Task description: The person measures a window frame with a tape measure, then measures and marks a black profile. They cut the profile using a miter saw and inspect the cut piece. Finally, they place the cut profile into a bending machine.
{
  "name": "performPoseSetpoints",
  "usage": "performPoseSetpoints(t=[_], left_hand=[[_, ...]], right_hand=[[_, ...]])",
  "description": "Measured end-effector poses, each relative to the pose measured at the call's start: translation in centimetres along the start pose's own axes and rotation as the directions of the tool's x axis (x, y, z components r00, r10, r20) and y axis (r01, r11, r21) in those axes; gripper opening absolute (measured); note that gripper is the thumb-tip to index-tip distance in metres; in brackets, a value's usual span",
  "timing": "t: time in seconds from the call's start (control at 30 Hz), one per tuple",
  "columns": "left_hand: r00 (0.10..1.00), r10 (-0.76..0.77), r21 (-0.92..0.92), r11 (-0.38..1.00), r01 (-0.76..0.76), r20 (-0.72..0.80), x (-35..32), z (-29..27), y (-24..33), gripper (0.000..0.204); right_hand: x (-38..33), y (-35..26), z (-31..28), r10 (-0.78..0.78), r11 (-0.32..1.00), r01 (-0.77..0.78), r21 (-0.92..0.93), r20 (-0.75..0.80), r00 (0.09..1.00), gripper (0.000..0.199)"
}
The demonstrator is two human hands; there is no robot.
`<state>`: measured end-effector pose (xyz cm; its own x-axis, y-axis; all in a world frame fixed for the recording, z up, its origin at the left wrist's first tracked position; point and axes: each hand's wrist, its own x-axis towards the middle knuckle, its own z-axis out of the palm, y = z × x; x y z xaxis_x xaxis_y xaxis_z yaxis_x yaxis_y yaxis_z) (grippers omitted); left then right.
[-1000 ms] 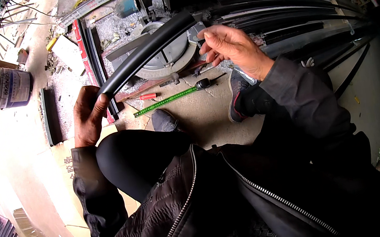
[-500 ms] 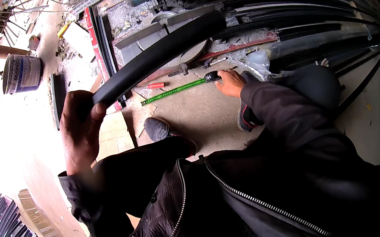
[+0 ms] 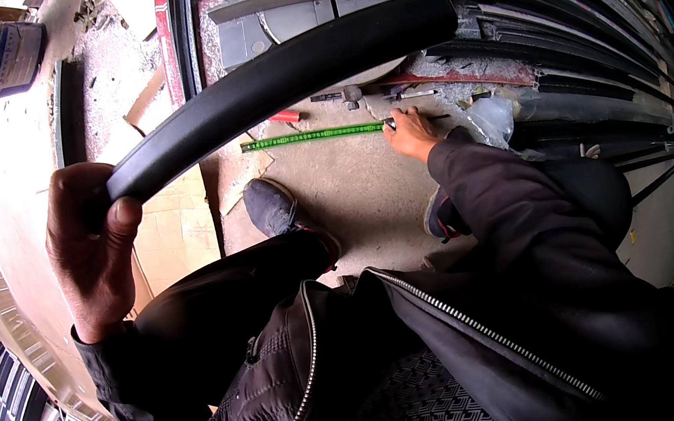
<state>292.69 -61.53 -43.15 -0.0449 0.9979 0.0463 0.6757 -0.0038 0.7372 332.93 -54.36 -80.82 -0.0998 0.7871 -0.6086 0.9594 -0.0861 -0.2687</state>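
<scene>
My left hand (image 3: 93, 247) is closed round the near left end of a black, slightly curved bar (image 3: 279, 77). The bar slants up to the right, raised above the floor, its far end free. Below it stretches the green blade of a tape measure (image 3: 316, 135), drawn out straight to the left over the concrete. My right hand (image 3: 412, 135) grips the tape measure at the blade's right end, and my fingers mostly hide the case. Bar and blade look apart.
Beyond the bar stands a grey metal saw base (image 3: 278, 19). Near it lie a red-handled tool (image 3: 286, 117) and a pen (image 3: 414, 94). Long dark profiles (image 3: 583, 27) and plastic film (image 3: 490, 121) fill the right. Cardboard (image 3: 177, 237) and a bucket (image 3: 8, 58) are at left.
My left hand has moved left and slightly down with the bar. The tape's blade now lies more level, and my right hand covers more of its case. The view has shifted.
</scene>
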Motion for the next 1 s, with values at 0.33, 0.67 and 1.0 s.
performPoseSetpoints(t=[0.33, 0.67, 1.0], left_hand=[[0.996, -0.059, 0.024, 0.998, 0.058, 0.061, 0.4, 0.2, 0.7, 0.037], [0.997, -0.046, 0.041, 0.998, 0.043, 0.069, 0.3, 0.6, 1.6, 0.038], [0.97, -0.135, -0.032, 0.989, 0.144, 0.2, 0.9, 0.0, 1.1, 0.031]], right_hand=[[-0.1, -1.2, 0.2, 0.049, 0.999, -0.049, 0.004, -0.009, 0.999, 0.049], [-1.2, -0.5, 0.6, -0.042, 0.994, 0.056, 0.09, -0.151, 0.988, 0.049], [-2.1, 0.5, 3.7, -0.111, 0.946, 0.227, 0.232, -0.428, 0.897, 0.045]])
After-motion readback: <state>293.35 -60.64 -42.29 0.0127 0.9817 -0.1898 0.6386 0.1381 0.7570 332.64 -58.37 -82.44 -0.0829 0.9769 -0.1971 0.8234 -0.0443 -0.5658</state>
